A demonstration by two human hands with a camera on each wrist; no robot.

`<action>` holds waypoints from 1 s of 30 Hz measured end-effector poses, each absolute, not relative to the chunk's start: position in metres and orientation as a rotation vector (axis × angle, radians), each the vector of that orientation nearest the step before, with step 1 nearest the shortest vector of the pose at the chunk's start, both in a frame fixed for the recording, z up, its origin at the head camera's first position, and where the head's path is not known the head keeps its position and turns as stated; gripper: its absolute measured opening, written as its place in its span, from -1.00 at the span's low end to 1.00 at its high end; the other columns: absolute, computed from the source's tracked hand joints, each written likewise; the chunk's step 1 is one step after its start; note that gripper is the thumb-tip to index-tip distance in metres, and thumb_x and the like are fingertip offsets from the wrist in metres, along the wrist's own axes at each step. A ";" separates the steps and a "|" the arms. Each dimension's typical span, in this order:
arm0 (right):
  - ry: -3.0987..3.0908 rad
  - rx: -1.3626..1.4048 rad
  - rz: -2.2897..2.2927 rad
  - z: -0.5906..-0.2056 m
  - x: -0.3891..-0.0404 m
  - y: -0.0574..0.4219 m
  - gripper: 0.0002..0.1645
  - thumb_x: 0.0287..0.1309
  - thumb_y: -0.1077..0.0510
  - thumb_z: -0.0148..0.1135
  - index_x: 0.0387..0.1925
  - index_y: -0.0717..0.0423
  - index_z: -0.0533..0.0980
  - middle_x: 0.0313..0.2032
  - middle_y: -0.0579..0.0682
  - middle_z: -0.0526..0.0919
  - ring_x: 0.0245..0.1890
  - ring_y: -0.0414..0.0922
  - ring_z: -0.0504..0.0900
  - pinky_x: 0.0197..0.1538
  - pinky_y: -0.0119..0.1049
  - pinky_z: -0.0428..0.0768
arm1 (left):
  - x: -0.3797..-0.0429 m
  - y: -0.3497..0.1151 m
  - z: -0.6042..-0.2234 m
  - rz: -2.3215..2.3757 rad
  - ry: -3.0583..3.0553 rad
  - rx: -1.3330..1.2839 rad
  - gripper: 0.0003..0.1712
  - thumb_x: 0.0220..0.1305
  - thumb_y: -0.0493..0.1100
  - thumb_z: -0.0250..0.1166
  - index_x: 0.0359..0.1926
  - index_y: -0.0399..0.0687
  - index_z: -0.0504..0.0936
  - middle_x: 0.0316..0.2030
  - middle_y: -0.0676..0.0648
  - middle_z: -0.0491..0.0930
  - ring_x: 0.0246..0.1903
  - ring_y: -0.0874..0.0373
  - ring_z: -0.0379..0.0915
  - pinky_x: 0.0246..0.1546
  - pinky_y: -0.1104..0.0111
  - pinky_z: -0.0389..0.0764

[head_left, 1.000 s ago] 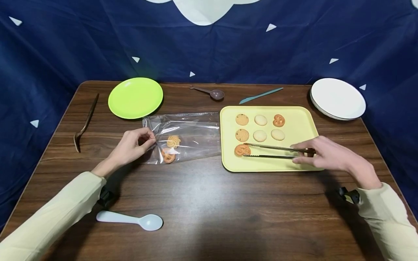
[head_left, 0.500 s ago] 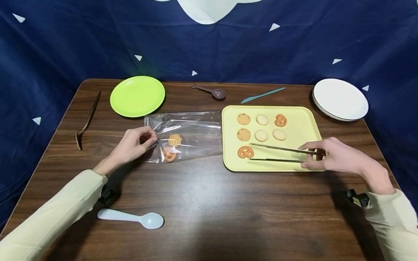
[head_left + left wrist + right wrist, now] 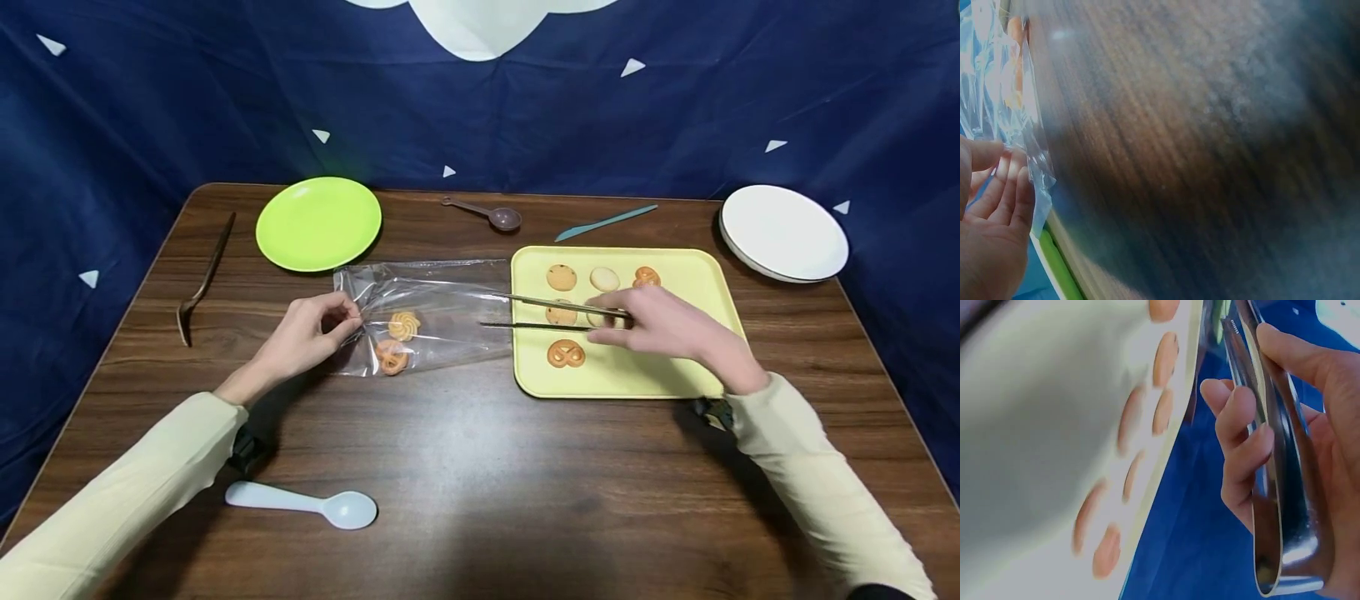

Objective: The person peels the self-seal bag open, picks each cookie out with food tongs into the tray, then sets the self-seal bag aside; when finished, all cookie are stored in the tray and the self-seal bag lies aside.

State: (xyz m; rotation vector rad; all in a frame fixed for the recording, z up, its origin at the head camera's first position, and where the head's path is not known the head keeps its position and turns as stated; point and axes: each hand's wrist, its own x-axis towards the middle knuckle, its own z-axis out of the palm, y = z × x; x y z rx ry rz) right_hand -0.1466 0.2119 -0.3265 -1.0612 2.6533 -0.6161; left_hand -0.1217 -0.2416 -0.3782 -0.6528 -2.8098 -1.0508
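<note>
My left hand pinches the left end of a clear plastic bag lying on the table. Inside the bag are a swirl cookie and a pretzel-shaped cookie. In my right hand are metal tongs, held between thumb and fingers with their arms apart. The tong tips overlap the bag's right part in the head view, with nothing between them. Beneath the right hand is a yellow tray of cookies, some partly hidden. A pretzel-shaped cookie lies at its front left.
A green plate stands behind the bag, and white plates are at back right. A measuring spoon and a blue knife lie along the back. A fork is at far left, a pale spoon in front.
The right hand has pulled the tongs back from the tray's front pretzel-shaped cookie, then carried them left and away over the bag. The left hand keeps its pinch on the bag.
</note>
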 end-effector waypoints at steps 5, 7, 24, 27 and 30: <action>2.592 -1.124 -0.580 -0.330 -0.163 0.172 -0.55 0.11 -0.12 0.29 -0.07 0.08 0.59 -0.57 -0.24 0.52 -0.68 -0.33 0.32 -0.50 -0.32 0.36 | -0.122 -0.241 -0.377 -1.057 -2.807 -0.662 -0.87 0.17 -0.38 0.27 -0.43 -0.08 0.54 -0.50 0.01 0.59 -0.48 0.22 0.46 -0.43 0.31 0.46; 2.561 -1.151 -0.574 -0.332 -0.168 0.158 -0.53 0.12 -0.12 0.28 -0.06 0.11 0.58 -0.60 -0.22 0.50 -0.65 -0.31 0.32 -0.46 -0.30 0.38 | -0.122 -0.241 -0.377 -1.055 -2.809 -0.662 -0.87 0.17 -0.38 0.27 -0.43 -0.08 0.54 -0.50 0.01 0.58 -0.48 0.21 0.46 -0.44 0.31 0.45; 2.503 -1.153 -0.465 -0.335 -0.181 0.107 -0.41 0.12 -0.18 0.25 0.06 0.12 0.52 -0.39 -0.11 0.61 -0.37 -0.18 0.52 -0.19 -0.19 0.49 | -0.121 -0.243 -0.378 -1.040 -2.803 -0.650 -0.85 0.15 -0.39 0.28 -0.44 -0.07 0.54 -0.50 0.04 0.58 -0.48 0.22 0.46 -0.43 0.34 0.44; 2.513 -1.152 -0.459 -0.336 -0.181 0.106 -0.40 0.12 -0.18 0.25 0.06 0.12 0.52 -0.45 -0.13 0.59 -0.42 -0.19 0.50 -0.23 -0.20 0.49 | -0.121 -0.242 -0.378 -1.050 -2.796 -0.660 -0.85 0.15 -0.39 0.29 -0.45 -0.07 0.54 -0.50 0.03 0.58 -0.49 0.21 0.46 -0.44 0.34 0.44; 2.516 -1.156 -0.455 -0.337 -0.181 0.103 -0.40 0.11 -0.18 0.26 0.07 0.12 0.51 -0.54 -0.16 0.55 -0.49 -0.20 0.46 -0.33 -0.22 0.47 | -0.121 -0.241 -0.378 -1.050 -2.798 -0.658 -0.84 0.15 -0.39 0.29 -0.45 -0.07 0.54 -0.51 0.03 0.58 -0.49 0.21 0.46 -0.44 0.34 0.44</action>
